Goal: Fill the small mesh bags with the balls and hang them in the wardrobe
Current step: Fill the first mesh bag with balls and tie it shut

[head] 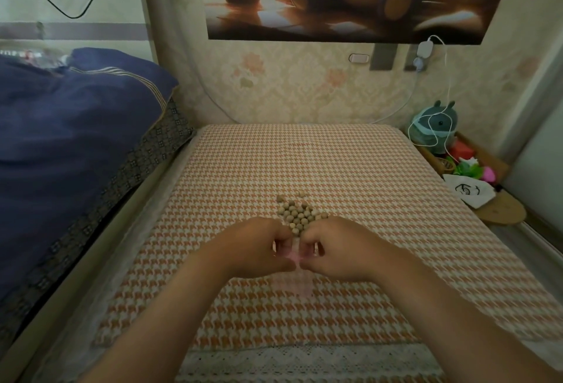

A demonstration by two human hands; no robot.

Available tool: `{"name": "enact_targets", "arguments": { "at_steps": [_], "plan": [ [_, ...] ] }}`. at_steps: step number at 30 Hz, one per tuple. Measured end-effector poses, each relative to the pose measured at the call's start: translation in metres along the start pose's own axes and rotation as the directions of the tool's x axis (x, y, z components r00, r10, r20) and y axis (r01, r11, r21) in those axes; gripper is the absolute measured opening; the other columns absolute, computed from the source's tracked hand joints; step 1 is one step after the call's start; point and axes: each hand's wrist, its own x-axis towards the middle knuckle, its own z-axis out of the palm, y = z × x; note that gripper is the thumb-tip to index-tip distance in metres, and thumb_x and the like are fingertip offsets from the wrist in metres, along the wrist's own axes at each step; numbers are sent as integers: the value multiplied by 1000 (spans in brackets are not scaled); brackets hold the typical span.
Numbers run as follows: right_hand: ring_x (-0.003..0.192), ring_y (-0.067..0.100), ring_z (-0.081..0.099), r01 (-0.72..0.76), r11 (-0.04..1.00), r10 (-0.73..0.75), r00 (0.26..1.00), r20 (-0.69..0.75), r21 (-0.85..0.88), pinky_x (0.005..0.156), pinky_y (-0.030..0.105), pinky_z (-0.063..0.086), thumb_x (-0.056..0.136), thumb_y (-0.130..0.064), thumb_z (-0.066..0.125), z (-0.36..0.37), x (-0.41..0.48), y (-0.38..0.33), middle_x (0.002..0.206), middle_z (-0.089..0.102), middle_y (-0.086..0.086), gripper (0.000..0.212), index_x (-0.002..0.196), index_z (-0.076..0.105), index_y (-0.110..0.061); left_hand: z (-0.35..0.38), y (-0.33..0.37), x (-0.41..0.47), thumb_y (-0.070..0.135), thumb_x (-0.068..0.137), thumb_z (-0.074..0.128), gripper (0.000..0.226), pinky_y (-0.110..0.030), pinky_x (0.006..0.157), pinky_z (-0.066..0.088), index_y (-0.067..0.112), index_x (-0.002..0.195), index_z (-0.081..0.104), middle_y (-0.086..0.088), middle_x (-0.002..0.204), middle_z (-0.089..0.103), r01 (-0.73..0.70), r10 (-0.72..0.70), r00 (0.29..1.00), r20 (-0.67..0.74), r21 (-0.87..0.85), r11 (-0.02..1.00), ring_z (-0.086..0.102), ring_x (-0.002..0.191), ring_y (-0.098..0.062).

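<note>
Mesh bag [293, 280] likely handles light and limp; left hand [259, 247] and right hand [338, 248], fingers curled, pinch its mouth beside the balls [300, 218]. Hold at the rim.

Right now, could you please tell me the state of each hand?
Left hand: pinches the top edge of the pink mesh bag.
Right hand: pinches the same edge, beside the balls.
</note>
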Motion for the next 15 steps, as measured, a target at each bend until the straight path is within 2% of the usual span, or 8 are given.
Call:
{"name": "enact_targets", "arguments": {
  "at_steps": [2, 4, 6, 7, 9, 12, 14, 15],
  "plan": [
    [86, 5, 62, -47, 999, 46, 999, 23, 20, 77, 29, 54, 89, -49, 70, 1, -1, 3, 94, 68, -14, 18, 90, 72, -31, -1, -3, 0, 50, 78, 73, 23, -37, 75, 55, 32, 79, 59, 15, 84, 60, 10, -10, 1000, -18, 10, 1000, 58, 80, -5],
    [87, 6, 64, -94, 995, 93, 996, 15, 21, 79, 30, 55, 89, -47, 71, 1, 0, 10, 95, 70, -13, 18, 91, 75, -30, 0, -4, 0, 47, 80, 74, 23, -34, 75, 56, 40, 97, 61, 18, 94, 60, 5, -10, 998, -54, -105, 994, 59, 84, -2],
    [84, 9, 66, -124, 990, 126, 992, -24, 62, 80, 35, 57, 90, -45, 71, 2, 1, 17, 94, 72, -12, 17, 91, 76, -29, 5, -7, 1, 40, 84, 73, 49, -28, 73, 56, 46, 126, 47, 19, 107, 57, 17, -65, 989, -131, -337, 941, 62, 88, -1],
    [79, 11, 67, -132, 984, 139, 989, -49, 118, 78, 38, 58, 91, -44, 70, 3, 1, 20, 91, 72, -12, 17, 89, 76, -28, 8, -11, 3, 37, 87, 71, 56, -29, 73, 56, 47, 132, 39, 18, 111, 57, 47, -123, 976, -182, -376, 925, 62, 91, -2],
    [75, 15, 68, -144, 967, 166, 982, -93, 209, 75, 41, 59, 93, -42, 69, 5, 2, 25, 87, 71, -11, 16, 88, 75, -28, 15, -26, 7, 35, 88, 66, 58, -35, 82, 54, 43, 136, 34, 13, 122, 54, 159, -213, 945, -248, -223, 962, 57, 104, -8],
    [79, 9, 65, -152, 959, 185, 975, -120, 241, 78, 38, 58, 94, -40, 68, 9, 8, 30, 90, 70, -13, 16, 92, 75, -26, 31, -47, 12, 40, 83, 65, 65, -38, 97, 45, 40, 141, 35, 5, 140, 41, 348, -335, 935, -114, 117, 930, 40, 127, -19],
    [87, 5, 65, -136, 953, 178, 974, -138, 269, 84, 38, 57, 94, -41, 67, 12, 13, 31, 95, 70, -16, 15, 96, 75, -29, 41, -54, 17, 39, 84, 62, 65, -40, 100, 44, 43, 143, 36, 3, 139, 42, 382, -379, 924, -46, 146, 913, 40, 128, -23],
    [90, 5, 64, -132, 952, 175, 975, -139, 274, 86, 38, 56, 95, -43, 66, 14, 16, 32, 97, 69, -17, 16, 97, 75, -29, 43, -57, 20, 32, 87, 61, 60, -38, 98, 45, 41, 142, 39, 2, 136, 45, 389, -384, 921, -59, 109, 915, 44, 125, -23]
  ]
}}
